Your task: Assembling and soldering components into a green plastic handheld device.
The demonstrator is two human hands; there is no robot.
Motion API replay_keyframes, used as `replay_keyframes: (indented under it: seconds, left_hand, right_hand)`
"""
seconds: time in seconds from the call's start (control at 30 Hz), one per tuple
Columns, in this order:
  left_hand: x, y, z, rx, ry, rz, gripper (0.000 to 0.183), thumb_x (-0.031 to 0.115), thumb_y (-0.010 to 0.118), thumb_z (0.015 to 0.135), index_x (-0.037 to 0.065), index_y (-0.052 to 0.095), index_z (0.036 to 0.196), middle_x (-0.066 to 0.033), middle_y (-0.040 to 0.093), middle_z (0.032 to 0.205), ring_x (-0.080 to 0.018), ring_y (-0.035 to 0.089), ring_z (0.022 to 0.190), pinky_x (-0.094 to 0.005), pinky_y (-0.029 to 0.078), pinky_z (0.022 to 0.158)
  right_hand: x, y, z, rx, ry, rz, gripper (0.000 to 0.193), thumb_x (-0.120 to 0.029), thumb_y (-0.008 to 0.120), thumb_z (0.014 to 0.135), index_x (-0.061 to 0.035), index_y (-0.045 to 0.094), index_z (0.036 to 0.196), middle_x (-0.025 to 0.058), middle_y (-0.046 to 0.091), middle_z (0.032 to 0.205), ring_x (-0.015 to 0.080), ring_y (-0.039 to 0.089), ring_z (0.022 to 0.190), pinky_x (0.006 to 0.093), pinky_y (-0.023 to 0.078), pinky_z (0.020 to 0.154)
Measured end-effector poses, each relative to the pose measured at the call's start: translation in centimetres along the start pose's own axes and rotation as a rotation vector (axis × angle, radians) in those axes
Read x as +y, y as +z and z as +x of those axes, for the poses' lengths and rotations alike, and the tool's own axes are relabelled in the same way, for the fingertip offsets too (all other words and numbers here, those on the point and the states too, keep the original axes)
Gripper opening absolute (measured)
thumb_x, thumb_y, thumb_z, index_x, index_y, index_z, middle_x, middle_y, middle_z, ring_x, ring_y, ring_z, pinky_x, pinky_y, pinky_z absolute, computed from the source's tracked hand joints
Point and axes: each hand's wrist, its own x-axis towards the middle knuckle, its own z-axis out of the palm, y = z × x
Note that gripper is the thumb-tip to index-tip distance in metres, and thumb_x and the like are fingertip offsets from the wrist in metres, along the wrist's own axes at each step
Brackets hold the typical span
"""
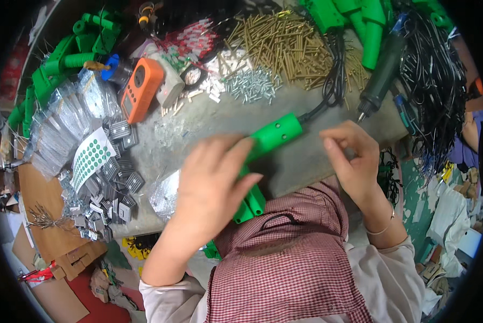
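Note:
On the worktable lies a green gun-shaped plastic housing (276, 134) with a black cable leaving its far right end. My left hand (212, 177), slightly blurred, rests over its middle with the fingers curled on it and the thumb beside the handle, hiding part of it. The two-pronged handle end (250, 207) points toward my apron. To the right, my right hand (354, 159) hovers apart from the housing, thumb and forefinger drawn together; whatever they may pinch is too small to make out. Just beyond it, an electric screwdriver (381, 72) hangs with its bit pointing down.
Brass-coloured rods (284, 46), small silver screws (252, 85) and white pieces (214, 89) lie in heaps at the back. An orange device (142, 89), metal finned parts (123, 177) and a green-dotted sticker sheet (93, 156) sit left. Black cables (432, 81) hang at right.

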Motion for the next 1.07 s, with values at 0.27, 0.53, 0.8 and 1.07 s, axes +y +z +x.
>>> replay_keyframes:
  seconds: [0.27, 0.53, 0.8, 1.07]
  left_hand:
    - [2.4, -3.1, 4.4, -0.144, -0.127, 0.192, 0.067, 0.001, 0.075, 0.074, 0.005, 0.052, 0.137, -0.0162, 0.064, 0.108, -0.037, 0.063, 0.098, -0.0416, 0.051, 0.085]
    - [3.6, -15.0, -7.3, 0.955, -0.292, -0.53, 0.065, 0.009, 0.059, 0.083, -0.009, 0.039, 0.142, -0.0181, 0.055, 0.119, -0.0224, 0.058, 0.099, -0.0354, 0.049, 0.09]
    - [2.6, -22.7, -31.5, 1.26, -0.215, -0.852, 0.049, 0.014, 0.053, 0.093, -0.007, 0.041, 0.135, 0.0015, 0.039, 0.076, -0.0102, 0.043, 0.071, -0.0331, 0.037, 0.086]
    - [-0.6, -9.3, -42.4, 0.697, -1.711, -0.532, 0.016, 0.013, 0.071, 0.085, 0.004, 0.066, 0.097, 0.0022, 0.059, 0.072, -0.0088, 0.048, 0.057, -0.0235, 0.035, 0.058]
  right_hand:
    - [2.8, -0.4, -0.6, 0.166, 0.004, 0.033, 0.009, 0.001, 0.066, 0.087, -0.0011, 0.069, 0.095, 0.0058, 0.063, 0.077, 0.0106, 0.058, 0.063, 0.024, 0.045, 0.056]
    - [4.5, -0.4, -1.1, 0.121, 0.115, 0.084, 0.008, -0.001, 0.066, 0.088, -0.0012, 0.069, 0.095, 0.0063, 0.065, 0.079, 0.0128, 0.06, 0.065, 0.0254, 0.047, 0.059]
    - [6.2, -1.1, -1.1, 0.138, 0.184, 0.002, 0.015, -0.006, 0.06, 0.098, 0.0012, 0.068, 0.109, 0.0017, 0.063, 0.088, 0.0052, 0.057, 0.076, 0.02, 0.049, 0.068]
    - [8.9, -2.0, -0.9, 0.11, 0.162, -0.078, 0.018, -0.012, 0.06, 0.1, -0.0002, 0.068, 0.111, -0.0004, 0.06, 0.083, 0.0044, 0.051, 0.07, 0.0169, 0.042, 0.065]
